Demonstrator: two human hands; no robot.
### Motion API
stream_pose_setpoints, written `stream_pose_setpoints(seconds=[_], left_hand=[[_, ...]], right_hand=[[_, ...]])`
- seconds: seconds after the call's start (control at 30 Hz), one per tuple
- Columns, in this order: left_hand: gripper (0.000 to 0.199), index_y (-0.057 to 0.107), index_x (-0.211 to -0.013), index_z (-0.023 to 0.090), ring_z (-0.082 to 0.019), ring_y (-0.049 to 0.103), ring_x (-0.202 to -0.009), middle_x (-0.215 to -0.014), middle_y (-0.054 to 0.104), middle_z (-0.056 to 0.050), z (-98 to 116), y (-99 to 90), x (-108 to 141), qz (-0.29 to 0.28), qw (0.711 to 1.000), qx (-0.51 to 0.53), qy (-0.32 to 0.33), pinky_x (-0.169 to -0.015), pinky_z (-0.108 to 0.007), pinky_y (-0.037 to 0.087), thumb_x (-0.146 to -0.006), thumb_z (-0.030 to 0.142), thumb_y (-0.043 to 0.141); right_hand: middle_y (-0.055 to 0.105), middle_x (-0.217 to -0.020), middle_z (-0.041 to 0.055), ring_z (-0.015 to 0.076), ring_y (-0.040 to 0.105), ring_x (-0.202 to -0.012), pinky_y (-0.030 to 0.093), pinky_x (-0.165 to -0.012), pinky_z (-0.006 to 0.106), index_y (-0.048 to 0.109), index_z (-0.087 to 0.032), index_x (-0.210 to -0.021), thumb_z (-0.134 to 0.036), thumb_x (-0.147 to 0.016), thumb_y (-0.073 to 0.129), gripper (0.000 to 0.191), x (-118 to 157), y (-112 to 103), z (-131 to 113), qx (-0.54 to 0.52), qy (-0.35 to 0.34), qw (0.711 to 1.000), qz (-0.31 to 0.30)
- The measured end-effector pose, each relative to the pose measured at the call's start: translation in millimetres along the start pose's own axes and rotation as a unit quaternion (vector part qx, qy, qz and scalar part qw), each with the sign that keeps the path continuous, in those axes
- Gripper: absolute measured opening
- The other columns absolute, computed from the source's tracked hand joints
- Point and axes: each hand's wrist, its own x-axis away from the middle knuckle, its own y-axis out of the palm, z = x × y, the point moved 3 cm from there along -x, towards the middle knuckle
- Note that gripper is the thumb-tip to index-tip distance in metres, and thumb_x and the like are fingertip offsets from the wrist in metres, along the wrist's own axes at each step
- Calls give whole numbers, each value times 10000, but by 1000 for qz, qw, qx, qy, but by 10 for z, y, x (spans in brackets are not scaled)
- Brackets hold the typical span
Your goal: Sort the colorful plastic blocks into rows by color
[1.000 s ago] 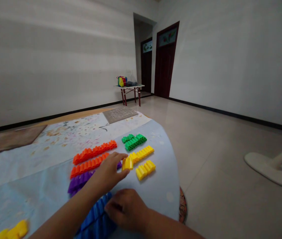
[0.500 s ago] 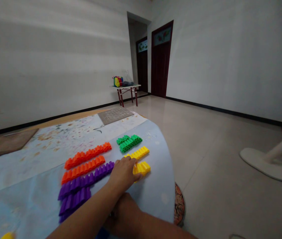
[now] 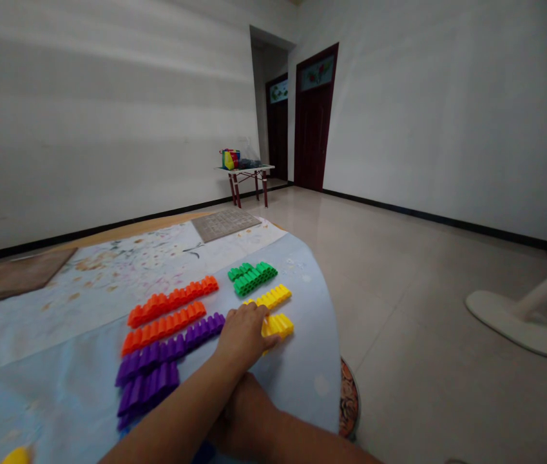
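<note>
My left hand (image 3: pixel 243 332) reaches across the table, thumb and fingers closed at the left end of the nearer row of yellow ribbed plastic pieces (image 3: pixel 280 325). A second yellow row (image 3: pixel 274 297) lies just beyond it. My right hand (image 3: pixel 241 412) is crossed beneath my left forearm, over the near part of the table; its fingers are hidden. Left of my left hand run purple rows (image 3: pixel 157 353), with orange rows (image 3: pixel 174 300) behind them. Green pieces (image 3: pixel 254 278) sit farther back. Some blue pieces (image 3: pixel 204 452) show partly below my arms.
A flowered cloth covers the round-edged table (image 3: pixel 309 367). Two mats lie on it, a grey one (image 3: pixel 227 225) and a brown one (image 3: pixel 17 277). A blurred yellow thing (image 3: pixel 17 456) is at the lower left. Beyond stand a small folding table (image 3: pixel 247 171) and a white pedestal base (image 3: pixel 517 322).
The view has shifted slightly, so the table and pieces appear a little farther right. My left hand stays at the nearer yellow row, and my right hand remains under the left forearm.
</note>
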Motion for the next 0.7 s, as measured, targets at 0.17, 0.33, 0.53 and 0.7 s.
stream_pose_setpoints(seconds=[0.17, 0.33, 0.53, 0.7], left_hand=[[471, 611, -1027, 225, -276, 538, -997, -1050, 606, -110, 0, 8, 9, -7, 1000, 8, -1, -837, -396, 371, -661, 522, 612], [549, 597, -1080, 211, -283, 534, -1023, -1088, 605, -117, -17, -47, 20, -2, 1000, 26, -4, -869, -408, 371, -667, 571, 578], [543, 572, -1126, 195, -229, 564, -990, -1059, 629, -90, -165, -284, 38, 31, 995, 93, -31, -856, -347, 408, -758, 573, 441], [541, 598, -1108, 214, -254, 545, -1039, -1120, 614, -86, -209, -182, 72, -13, 998, 62, -22, -894, -379, 391, -689, 552, 541]], right_hand=[[689, -998, 41, 197, 636, -832, 473, -763, 264, 599, -213, -1042, -272, -767, 502, 297, 16, 4, 15, -10, 9, 1000, 10], [695, -968, 45, 194, 641, -854, 459, -752, 241, 604, -192, -1020, -224, -758, 501, 284, 10, -24, -6, -11, -3, 1000, 2], [669, -701, 20, 124, 594, -628, 406, -595, 200, 607, -171, -743, -255, -830, 461, 190, 4, -68, -53, 23, 6, 999, -41], [650, -671, 7, 106, 558, -569, 392, -570, 197, 597, -171, -727, -261, -830, 457, 196, 9, -70, -41, 18, 4, 1000, -19]])
